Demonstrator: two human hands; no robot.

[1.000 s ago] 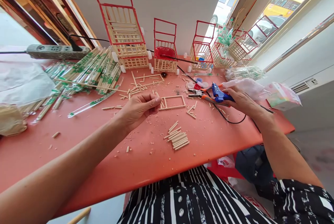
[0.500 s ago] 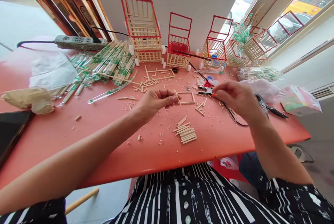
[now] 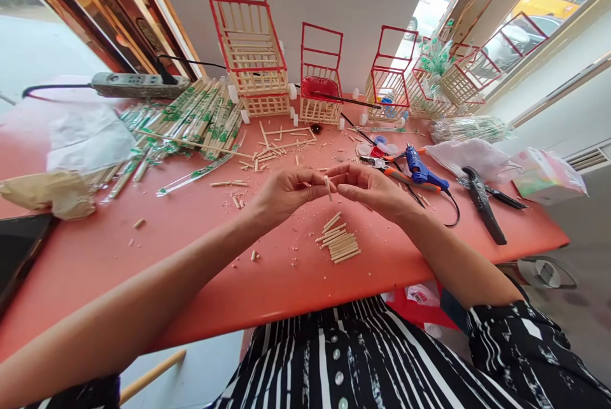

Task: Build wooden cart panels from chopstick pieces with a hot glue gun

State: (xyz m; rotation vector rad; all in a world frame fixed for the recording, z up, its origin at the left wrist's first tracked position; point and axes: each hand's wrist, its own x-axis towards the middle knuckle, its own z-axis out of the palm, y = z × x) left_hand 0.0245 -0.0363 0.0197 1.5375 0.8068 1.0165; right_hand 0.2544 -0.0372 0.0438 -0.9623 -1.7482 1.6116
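Note:
A small frame of wooden sticks [image 3: 328, 187] is up between my two hands, over the middle of the table; only one short stick of it shows clearly. My left hand [image 3: 289, 193] pinches it from the left. On the other side, the curled fingers of my right hand [image 3: 375, 189] close over the frame's right part and cover it. Just below lies a pile of short cut sticks [image 3: 341, 243]. To the right of my right hand rest a blue glue gun [image 3: 420, 170] and cutting pliers [image 3: 378, 164] with orange-and-black handles.
Along the wall stand stick-built carts with red handles [image 3: 251, 46]. Wrapped chopsticks [image 3: 191, 116] and a power strip [image 3: 138, 85] lie at the back left. A black-handled tool [image 3: 483, 205] and a tissue pack [image 3: 548, 172] are at right. Stick scraps litter the red table [image 3: 200, 294].
My right hand has come left from near the pliers to the frame in my left hand. The glue gun now shows on the table where my right hand was.

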